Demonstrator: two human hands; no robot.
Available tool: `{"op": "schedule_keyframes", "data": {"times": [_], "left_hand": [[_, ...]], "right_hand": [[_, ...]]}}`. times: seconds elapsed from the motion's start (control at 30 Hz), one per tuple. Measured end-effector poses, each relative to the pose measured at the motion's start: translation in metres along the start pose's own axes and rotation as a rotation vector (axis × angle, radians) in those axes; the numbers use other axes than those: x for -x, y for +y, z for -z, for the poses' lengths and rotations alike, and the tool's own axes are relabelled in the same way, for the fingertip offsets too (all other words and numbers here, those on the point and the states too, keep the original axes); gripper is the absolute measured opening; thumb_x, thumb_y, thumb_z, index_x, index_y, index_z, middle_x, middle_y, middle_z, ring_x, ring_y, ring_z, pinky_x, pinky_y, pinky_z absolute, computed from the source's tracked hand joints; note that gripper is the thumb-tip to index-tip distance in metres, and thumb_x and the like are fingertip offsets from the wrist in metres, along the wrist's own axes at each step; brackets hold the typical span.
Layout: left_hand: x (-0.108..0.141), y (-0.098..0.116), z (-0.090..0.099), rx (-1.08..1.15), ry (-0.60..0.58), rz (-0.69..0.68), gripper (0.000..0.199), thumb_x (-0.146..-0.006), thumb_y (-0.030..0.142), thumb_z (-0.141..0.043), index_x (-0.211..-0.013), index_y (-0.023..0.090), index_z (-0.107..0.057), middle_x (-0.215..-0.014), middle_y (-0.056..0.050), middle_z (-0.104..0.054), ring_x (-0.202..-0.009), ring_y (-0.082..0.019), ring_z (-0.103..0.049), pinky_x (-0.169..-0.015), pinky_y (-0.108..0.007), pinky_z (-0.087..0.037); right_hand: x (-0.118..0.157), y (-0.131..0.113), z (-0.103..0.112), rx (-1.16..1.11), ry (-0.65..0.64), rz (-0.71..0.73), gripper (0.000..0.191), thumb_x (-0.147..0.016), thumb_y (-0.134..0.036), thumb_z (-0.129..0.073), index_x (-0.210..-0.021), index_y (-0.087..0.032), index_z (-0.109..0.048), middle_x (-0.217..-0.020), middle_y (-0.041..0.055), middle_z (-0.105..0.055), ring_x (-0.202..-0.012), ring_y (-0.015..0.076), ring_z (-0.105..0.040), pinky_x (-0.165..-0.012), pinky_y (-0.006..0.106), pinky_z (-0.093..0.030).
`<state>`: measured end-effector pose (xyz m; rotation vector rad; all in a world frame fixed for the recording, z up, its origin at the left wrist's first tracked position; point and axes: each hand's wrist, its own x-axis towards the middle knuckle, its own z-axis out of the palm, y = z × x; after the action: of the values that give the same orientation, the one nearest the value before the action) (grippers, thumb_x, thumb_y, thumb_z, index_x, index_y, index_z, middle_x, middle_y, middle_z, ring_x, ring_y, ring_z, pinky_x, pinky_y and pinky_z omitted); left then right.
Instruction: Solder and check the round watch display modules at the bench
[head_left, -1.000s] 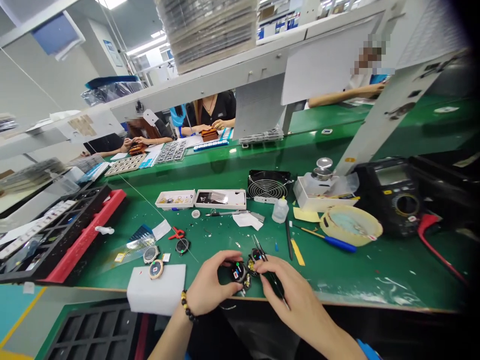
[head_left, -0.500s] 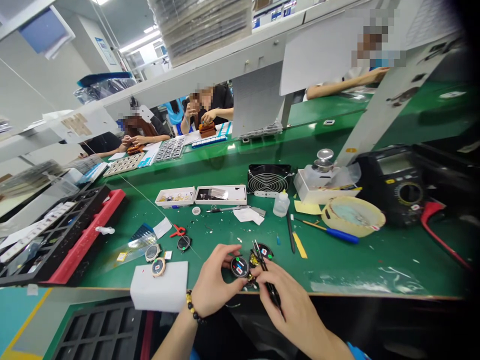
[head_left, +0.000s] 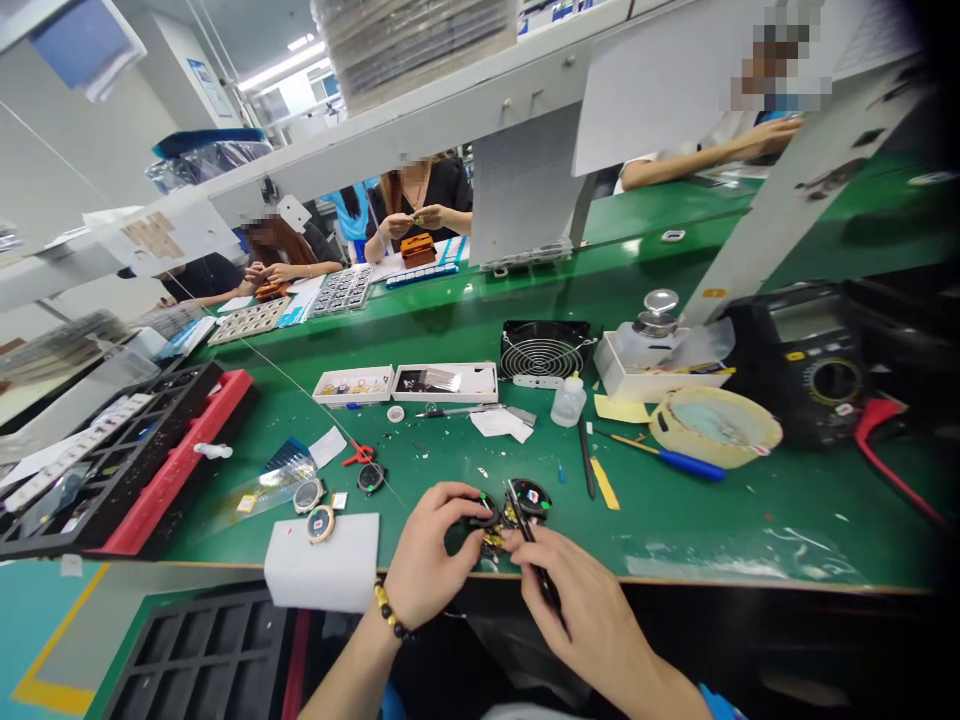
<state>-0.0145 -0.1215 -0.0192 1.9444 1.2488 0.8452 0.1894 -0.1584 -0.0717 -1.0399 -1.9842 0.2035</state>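
Near the bench's front edge, my left hand (head_left: 439,555) grips a round black watch part (head_left: 484,509) between thumb and fingers, tilted over small gold-coloured parts (head_left: 493,540). My right hand (head_left: 574,600) is closed around black tweezers (head_left: 541,575), whose tips point up and away, beside the gold-coloured parts. Just behind the tweezers lies another round black watch face (head_left: 530,497) with a small red and white mark and green dots. What the fingertips touch underneath is partly hidden.
Left of my hands, a rose-gold watch (head_left: 320,524) rests on a white foam block (head_left: 322,565). Behind are parts trays (head_left: 445,383), a fan (head_left: 546,350) and a bottle (head_left: 568,400). A yellow bowl (head_left: 715,428) and blue-handled tool (head_left: 691,464) lie right. People sit across.
The black watch part in my left hand has tilted and moved slightly up, showing more of the gold-coloured parts below. My right hand still holds the tweezers. The view has shifted slightly.
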Motion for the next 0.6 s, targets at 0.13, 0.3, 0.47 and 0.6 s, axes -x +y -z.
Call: {"op": "schedule_keyframes", "data": {"times": [0.13,0.3,0.47,0.6], "left_hand": [[0.010,-0.001,0.000,-0.070,0.063,-0.063,0.025,-0.092,0.011,-0.064,-0.111,0.025,-0.073,-0.124,-0.008,-0.066,-0.120,-0.025,-0.061,-0.107,-0.044,-0.052],[0.027,-0.002,-0.008,-0.137,0.121,-0.090,0.019,-0.096,0.016,-0.061,-0.110,0.024,-0.071,-0.106,-0.008,-0.066,-0.100,-0.022,-0.065,-0.088,-0.036,-0.056],[0.034,-0.002,-0.015,-0.207,0.066,-0.147,0.025,-0.095,0.018,-0.064,-0.118,0.025,-0.070,-0.113,-0.009,-0.068,-0.103,-0.024,-0.065,-0.089,-0.038,-0.057],[0.033,-0.003,-0.016,-0.208,0.090,-0.143,0.022,-0.093,0.022,-0.070,-0.116,0.025,-0.071,-0.112,-0.009,-0.069,-0.105,-0.024,-0.065,-0.090,-0.039,-0.057]], "right_hand": [[-0.002,-0.002,0.003,-0.024,-0.014,0.002,0.021,-0.102,-0.011,-0.047,-0.114,-0.025,-0.056,-0.112,0.0066,-0.075,-0.107,0.0242,-0.073,-0.094,0.042,-0.062],[-0.006,-0.002,0.024,-0.071,-0.023,0.006,0.013,-0.103,-0.019,-0.055,-0.113,-0.026,-0.061,-0.112,0.0052,-0.076,-0.112,0.0251,-0.072,-0.099,0.041,-0.059],[-0.004,0.001,0.057,-0.095,-0.032,-0.194,0.024,-0.107,-0.027,-0.051,-0.127,-0.028,-0.062,-0.101,0.0035,-0.078,-0.090,0.0210,-0.077,-0.083,0.032,-0.063],[-0.002,0.005,0.068,-0.081,-0.119,-0.277,0.023,-0.107,-0.041,-0.055,-0.124,-0.031,-0.066,-0.105,0.0022,-0.078,-0.086,0.0208,-0.077,-0.075,0.029,-0.064]]}}
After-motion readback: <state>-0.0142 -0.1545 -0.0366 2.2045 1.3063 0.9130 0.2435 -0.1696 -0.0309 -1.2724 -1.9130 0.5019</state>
